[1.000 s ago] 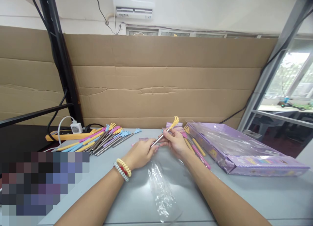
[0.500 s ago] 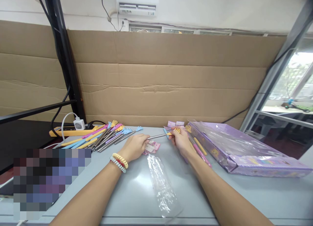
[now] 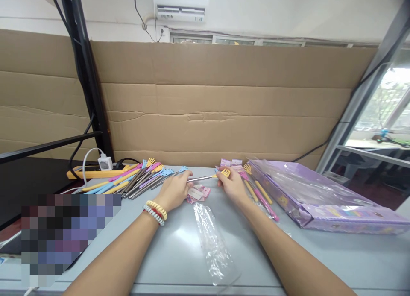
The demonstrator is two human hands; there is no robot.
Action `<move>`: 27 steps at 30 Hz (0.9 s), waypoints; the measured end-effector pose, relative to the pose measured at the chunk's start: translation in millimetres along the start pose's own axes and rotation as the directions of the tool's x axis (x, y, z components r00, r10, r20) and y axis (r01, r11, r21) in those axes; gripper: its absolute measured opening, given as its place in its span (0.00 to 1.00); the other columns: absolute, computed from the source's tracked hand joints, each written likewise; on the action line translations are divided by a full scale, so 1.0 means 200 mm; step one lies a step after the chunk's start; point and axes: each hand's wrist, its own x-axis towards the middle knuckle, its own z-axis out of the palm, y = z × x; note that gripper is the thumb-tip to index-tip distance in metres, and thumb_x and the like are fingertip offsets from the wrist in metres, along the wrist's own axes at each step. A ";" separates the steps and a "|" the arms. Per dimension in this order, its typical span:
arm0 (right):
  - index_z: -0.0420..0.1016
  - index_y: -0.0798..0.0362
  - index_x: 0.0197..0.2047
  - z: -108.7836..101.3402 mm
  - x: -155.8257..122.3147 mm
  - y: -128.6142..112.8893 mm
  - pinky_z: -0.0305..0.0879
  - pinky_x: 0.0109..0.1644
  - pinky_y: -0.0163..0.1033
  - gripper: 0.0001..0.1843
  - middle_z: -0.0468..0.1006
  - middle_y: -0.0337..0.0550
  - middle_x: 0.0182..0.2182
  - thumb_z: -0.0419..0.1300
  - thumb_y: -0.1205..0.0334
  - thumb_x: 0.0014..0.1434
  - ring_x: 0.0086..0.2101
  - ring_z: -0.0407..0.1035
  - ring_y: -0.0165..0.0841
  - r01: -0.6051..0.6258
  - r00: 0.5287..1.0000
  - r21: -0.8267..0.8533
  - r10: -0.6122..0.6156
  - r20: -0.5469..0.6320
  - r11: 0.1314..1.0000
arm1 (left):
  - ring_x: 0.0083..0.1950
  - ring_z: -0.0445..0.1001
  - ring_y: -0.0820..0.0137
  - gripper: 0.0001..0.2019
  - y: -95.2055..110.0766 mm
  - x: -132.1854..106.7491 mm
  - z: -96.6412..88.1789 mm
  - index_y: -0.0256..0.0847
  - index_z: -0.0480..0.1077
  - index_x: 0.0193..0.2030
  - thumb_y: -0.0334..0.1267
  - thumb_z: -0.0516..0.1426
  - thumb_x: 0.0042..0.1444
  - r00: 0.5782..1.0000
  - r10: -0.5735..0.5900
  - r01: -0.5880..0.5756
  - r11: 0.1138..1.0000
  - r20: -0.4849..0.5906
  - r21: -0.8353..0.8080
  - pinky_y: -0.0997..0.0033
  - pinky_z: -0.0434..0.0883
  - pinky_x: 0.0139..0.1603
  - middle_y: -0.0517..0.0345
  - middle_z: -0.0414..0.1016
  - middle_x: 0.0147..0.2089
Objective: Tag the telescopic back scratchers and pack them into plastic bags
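Note:
My left hand point(image 3: 174, 191) is closed around the handle end of a telescopic back scratcher point(image 3: 202, 178) with a metal rod and a yellow claw-shaped head. At its other end, my right hand point(image 3: 233, 186) pinches it by the yellow head. Most of the handle is hidden by my left hand. Beneath the rod, pink and white paper cards point(image 3: 199, 193) lie on the grey table point(image 3: 173, 253). A clear plastic sleeve point(image 3: 214, 244) lies flat nearer to me. To the right of my right hand are several back scratchers point(image 3: 263, 192) with yellow and pink handles.
A pile of colourful back scratchers point(image 3: 134, 183) lies at the left, by a yellow power strip point(image 3: 89, 173) with a white plug point(image 3: 104, 162). A purple box point(image 3: 320, 217) with clear film stands at the right. Cardboard point(image 3: 224, 99) walls off the back.
My right hand has shifted slightly left with the yellow head of the back scratcher. My left hand has moved slightly left and keeps its grip on the other end.

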 end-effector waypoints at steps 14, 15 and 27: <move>0.68 0.58 0.45 -0.05 0.00 -0.02 0.55 0.27 0.36 0.25 0.70 0.38 0.18 0.50 0.47 0.55 0.22 0.64 0.34 0.018 0.999 -0.346 -0.032 -0.037 0.938 | 0.48 0.70 0.55 0.19 -0.31 0.04 -0.17 0.37 0.71 0.43 0.37 0.40 0.58 0.856 -0.500 0.517 0.841 -0.135 0.163 0.57 0.64 0.44 0.42 0.73 0.45; 0.68 0.58 0.46 -0.05 0.00 -0.01 0.55 0.27 0.36 0.25 0.70 0.38 0.18 0.50 0.47 0.55 0.22 0.64 0.34 0.025 0.999 -0.349 -0.037 -0.029 0.937 | 0.47 0.70 0.53 0.19 -0.34 0.03 -0.19 0.37 0.71 0.43 0.37 0.41 0.57 0.820 -0.561 0.572 0.805 -0.113 0.159 0.57 0.64 0.44 0.41 0.73 0.44; 0.70 0.56 0.42 -0.04 -0.02 0.01 0.55 0.30 0.37 0.22 0.71 0.40 0.19 0.49 0.48 0.56 0.24 0.65 0.34 0.129 0.982 -0.447 -0.052 0.181 0.885 | 0.47 0.71 0.51 0.19 -0.43 0.00 -0.13 0.28 0.72 0.42 0.35 0.45 0.52 0.722 -0.689 0.678 0.686 -0.063 0.264 0.57 0.63 0.44 0.32 0.72 0.45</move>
